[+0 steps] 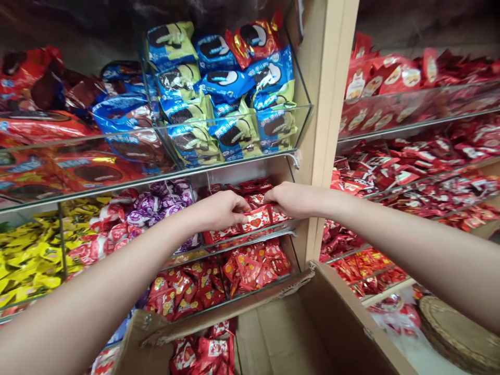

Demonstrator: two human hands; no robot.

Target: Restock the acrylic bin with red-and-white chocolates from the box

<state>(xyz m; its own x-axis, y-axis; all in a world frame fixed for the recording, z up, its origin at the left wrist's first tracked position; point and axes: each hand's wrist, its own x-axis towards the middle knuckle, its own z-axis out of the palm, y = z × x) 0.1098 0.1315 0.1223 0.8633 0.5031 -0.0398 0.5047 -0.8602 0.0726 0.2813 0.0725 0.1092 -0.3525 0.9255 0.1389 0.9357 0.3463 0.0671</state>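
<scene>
My left hand [226,211] and my right hand [288,200] both reach into a middle shelf compartment holding red packaged sweets. Between them lies a red packet [257,220] with white patterning and a heart-like mark. The thumb and fingers of my left hand close at its left part. My right hand's fingers are curled in at the right end, their tips partly hidden among the red wrappers. Below my arms is an open cardboard box [273,317] with torn upper edges. Several red packets [207,354] lie in its left part.
Blue and green snack packs [230,130] fill the clear bin above. Purple sweets [156,203] and yellow sweets [31,255] sit to the left. A wooden upright [328,104] divides these shelves from more red packets at right. A round woven basket [457,333] stands low right.
</scene>
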